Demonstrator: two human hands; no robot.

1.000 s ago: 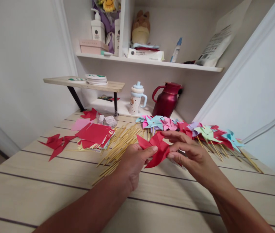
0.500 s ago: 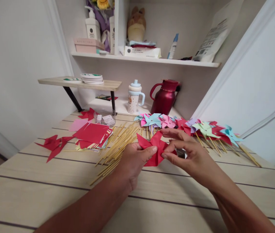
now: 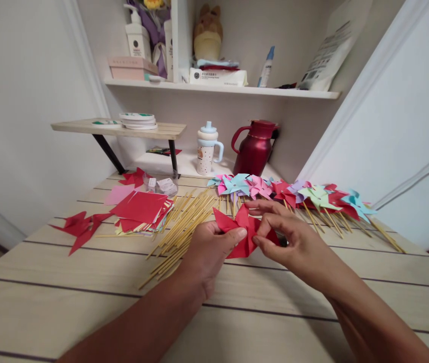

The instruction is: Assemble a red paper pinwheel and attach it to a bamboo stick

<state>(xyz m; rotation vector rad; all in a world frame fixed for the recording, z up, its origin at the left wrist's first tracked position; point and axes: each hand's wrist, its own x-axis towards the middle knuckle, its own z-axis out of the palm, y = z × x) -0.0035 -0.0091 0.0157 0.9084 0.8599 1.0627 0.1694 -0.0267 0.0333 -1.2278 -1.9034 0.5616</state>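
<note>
a red paper pinwheel [image 3: 242, 229] was pinched by the left hand [image 3: 208, 249] and right hand [image 3: 293, 242], raised off the table [image 3: 85, 302] so its flaps could be folded.

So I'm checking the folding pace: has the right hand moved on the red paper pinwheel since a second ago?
Yes. The right hand has drawn in toward the left hand, its fingers now curled over the red paper pinwheel, judged against the wooden sticks.
</note>
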